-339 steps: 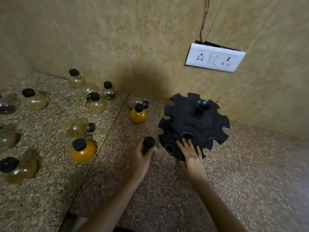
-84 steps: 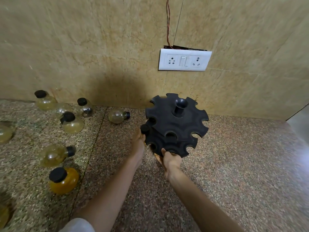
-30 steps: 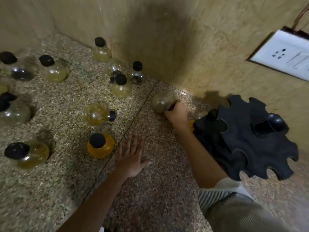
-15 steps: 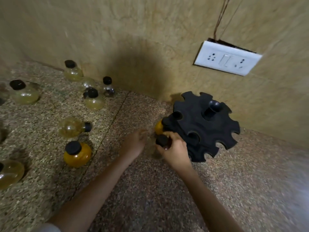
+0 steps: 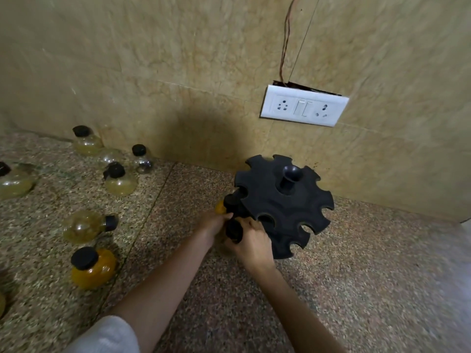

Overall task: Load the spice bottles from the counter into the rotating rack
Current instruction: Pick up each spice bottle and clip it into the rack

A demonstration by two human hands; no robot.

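The black rotating rack (image 5: pixel 284 205) stands on the counter near the wall, with notched slots round two tiers. An orange bottle (image 5: pixel 219 208) sits in a lower slot at its left edge. My right hand (image 5: pixel 251 242) grips a black-capped bottle (image 5: pixel 234 231) at the rack's lower tier. My left hand (image 5: pixel 212 222) touches the same bottle from the left; its body is hidden by both hands. Several more bottles stand or lie on the counter to the left, among them an orange one (image 5: pixel 93 267) and one lying on its side (image 5: pixel 85 226).
A tiled wall rises right behind the rack, with a white socket plate (image 5: pixel 303 108) and loose wires above. The speckled stone counter (image 5: pixel 356 276) stretches to the right. Further bottles (image 5: pixel 119 179) cluster by the wall at the far left.
My right hand has carried the bottle closer to the rack's lower tier. My left hand has come up from the counter to meet it beside the rack.
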